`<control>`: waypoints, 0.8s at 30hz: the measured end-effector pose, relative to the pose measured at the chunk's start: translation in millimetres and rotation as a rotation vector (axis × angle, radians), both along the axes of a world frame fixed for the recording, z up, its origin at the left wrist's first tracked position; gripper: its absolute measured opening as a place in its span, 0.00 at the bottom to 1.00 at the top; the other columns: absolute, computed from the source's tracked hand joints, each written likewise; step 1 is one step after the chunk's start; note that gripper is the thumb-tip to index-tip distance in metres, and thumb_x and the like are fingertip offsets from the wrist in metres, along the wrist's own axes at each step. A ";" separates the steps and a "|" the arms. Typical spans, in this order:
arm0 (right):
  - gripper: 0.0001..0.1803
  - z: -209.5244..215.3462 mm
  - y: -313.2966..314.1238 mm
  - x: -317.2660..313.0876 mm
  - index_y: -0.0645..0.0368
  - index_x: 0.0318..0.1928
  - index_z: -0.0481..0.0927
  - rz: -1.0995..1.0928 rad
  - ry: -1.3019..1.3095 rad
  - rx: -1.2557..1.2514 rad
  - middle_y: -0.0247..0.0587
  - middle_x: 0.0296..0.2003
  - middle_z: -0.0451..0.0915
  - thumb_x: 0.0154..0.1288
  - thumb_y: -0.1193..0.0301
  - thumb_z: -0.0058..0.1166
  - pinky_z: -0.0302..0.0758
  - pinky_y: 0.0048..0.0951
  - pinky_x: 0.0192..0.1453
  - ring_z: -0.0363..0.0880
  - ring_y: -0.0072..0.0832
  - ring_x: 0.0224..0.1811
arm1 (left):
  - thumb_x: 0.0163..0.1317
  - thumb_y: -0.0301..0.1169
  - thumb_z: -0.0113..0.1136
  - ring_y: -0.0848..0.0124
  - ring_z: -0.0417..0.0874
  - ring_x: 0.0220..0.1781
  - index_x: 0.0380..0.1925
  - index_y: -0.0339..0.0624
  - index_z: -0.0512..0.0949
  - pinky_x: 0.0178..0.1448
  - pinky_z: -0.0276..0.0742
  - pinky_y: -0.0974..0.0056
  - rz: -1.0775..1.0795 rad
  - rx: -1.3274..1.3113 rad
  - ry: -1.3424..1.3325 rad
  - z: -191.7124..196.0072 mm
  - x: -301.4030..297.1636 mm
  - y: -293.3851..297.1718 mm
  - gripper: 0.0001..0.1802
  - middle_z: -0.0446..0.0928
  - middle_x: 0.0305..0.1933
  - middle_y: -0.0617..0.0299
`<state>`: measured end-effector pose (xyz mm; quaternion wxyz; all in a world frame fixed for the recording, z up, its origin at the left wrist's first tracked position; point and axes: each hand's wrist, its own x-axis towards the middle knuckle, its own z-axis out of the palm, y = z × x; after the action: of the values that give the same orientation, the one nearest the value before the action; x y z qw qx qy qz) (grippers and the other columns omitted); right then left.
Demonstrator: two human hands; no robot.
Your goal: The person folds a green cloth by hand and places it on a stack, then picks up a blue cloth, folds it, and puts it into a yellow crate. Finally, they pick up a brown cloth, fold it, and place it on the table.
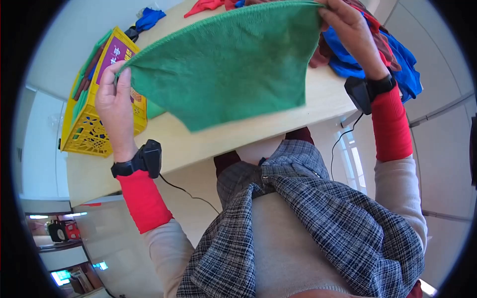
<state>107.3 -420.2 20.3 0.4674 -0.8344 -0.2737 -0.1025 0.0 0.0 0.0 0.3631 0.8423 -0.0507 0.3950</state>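
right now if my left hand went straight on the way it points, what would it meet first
Probably the purple panel of the yellow basket, just beyond your left hand in the picture; depth is unclear, so it might pass above.

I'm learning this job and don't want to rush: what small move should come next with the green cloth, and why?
Probably lower the green cloth onto the table and lay it flat: the left hand and right hand hold the ends of its top edge, spread wide, while its lower edge hangs loose.
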 end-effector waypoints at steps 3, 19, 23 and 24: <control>0.06 -18.9 7.8 17.5 0.61 0.43 0.81 0.080 -0.207 -0.052 0.42 0.33 0.83 0.70 0.77 0.50 0.79 0.34 0.42 0.83 0.37 0.35 | 0.73 0.30 0.58 0.80 0.73 0.39 0.44 0.37 0.81 0.45 0.71 0.71 -0.136 -0.035 0.181 25.9 12.9 14.7 0.08 0.77 0.35 0.68; 0.03 13.0 15.0 35.5 0.63 0.39 0.79 -0.135 -0.500 -0.035 0.37 0.26 0.78 0.67 0.78 0.53 0.77 0.33 0.37 0.80 0.31 0.31 | 0.71 0.29 0.58 0.77 0.71 0.34 0.42 0.34 0.79 0.42 0.71 0.68 -0.120 0.145 0.017 42.0 51.7 40.6 0.08 0.75 0.32 0.66; 0.08 -57.1 3.9 33.5 0.60 0.48 0.81 0.065 -0.466 -0.149 0.40 0.38 0.82 0.70 0.75 0.55 0.79 0.29 0.48 0.83 0.31 0.41 | 0.68 0.25 0.59 0.69 0.77 0.39 0.42 0.37 0.79 0.45 0.73 0.65 -0.074 0.339 0.047 -40.3 34.6 35.6 0.05 0.78 0.40 0.59; 0.09 -89.8 -12.6 28.3 0.60 0.47 0.81 0.067 -0.512 -0.242 0.43 0.39 0.83 0.68 0.76 0.56 0.79 0.33 0.49 0.83 0.37 0.43 | 0.67 0.24 0.60 0.64 0.80 0.43 0.42 0.38 0.79 0.48 0.75 0.63 -0.093 0.374 0.129 -76.4 22.5 23.2 0.05 0.78 0.43 0.57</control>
<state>135.6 -432.7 -69.5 0.2833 -0.8215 -0.4205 -0.2608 22.5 23.2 -76.4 0.2208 0.9154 -0.1385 0.3067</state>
